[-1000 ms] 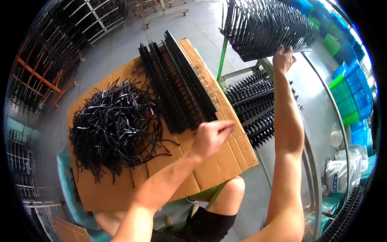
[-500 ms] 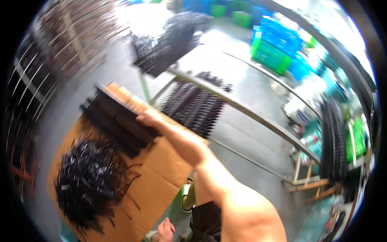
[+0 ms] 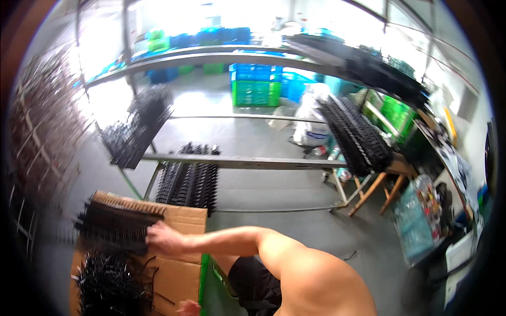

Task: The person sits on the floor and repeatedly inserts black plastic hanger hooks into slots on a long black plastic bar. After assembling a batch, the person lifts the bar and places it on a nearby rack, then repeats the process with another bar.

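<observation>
My right hand (image 3: 164, 238) reaches left across the board, its fingers closed on the right end of a bundle of long black toothed strips (image 3: 117, 224). The strips lie along the far side of a brown cardboard sheet (image 3: 182, 231). Just nearer than they are sits a tangled heap of thin, shiny black pieces (image 3: 110, 284). At the lower edge my left hand (image 3: 188, 308) shows only in part, beside the sheet's near right side; its fingers are blurred and cut off.
A metal rack with a crossbar (image 3: 253, 161) stands beyond the sheet. Black strip bundles hang on it at left (image 3: 139, 126) and right (image 3: 356, 134), and another stack (image 3: 188, 181) lies lower. Blue and green crates (image 3: 256, 87) stand behind; a wooden stool (image 3: 387, 179) is at right.
The view has swung right and levelled, so more of the rack shows. My right hand stays at the strips' right end. My left hand now sits lower, nearer the bottom edge.
</observation>
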A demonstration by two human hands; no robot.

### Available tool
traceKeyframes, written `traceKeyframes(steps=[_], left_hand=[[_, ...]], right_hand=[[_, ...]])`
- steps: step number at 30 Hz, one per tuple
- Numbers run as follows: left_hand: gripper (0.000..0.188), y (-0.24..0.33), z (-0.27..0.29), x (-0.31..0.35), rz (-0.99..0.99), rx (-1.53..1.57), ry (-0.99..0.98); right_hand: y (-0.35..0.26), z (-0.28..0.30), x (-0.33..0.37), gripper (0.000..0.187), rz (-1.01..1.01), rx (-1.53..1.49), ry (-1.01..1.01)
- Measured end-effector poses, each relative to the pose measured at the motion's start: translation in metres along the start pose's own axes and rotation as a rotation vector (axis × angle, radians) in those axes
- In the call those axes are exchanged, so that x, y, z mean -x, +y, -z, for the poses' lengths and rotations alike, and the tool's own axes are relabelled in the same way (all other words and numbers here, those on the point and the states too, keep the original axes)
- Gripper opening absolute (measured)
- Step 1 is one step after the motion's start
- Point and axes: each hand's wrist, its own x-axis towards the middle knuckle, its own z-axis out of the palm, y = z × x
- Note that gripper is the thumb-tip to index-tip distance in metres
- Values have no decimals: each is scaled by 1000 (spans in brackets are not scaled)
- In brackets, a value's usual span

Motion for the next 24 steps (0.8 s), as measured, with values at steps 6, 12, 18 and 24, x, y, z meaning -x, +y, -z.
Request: traceKeyframes(steps=[6, 12, 18, 24], left_hand=[[51, 55, 25, -20, 217, 534, 704], [13, -6, 91, 33, 306, 652, 1051], [53, 11, 117, 54, 954, 381, 805], [8, 26, 167, 84, 832, -459, 757]], right_hand=[[-111, 10, 115, 21, 120, -369, -187], [-113, -15, 134, 15, 415, -40, -64], [-97, -58, 143, 11, 255, 82, -234], [-102, -59, 171, 19, 70, 79, -428]])
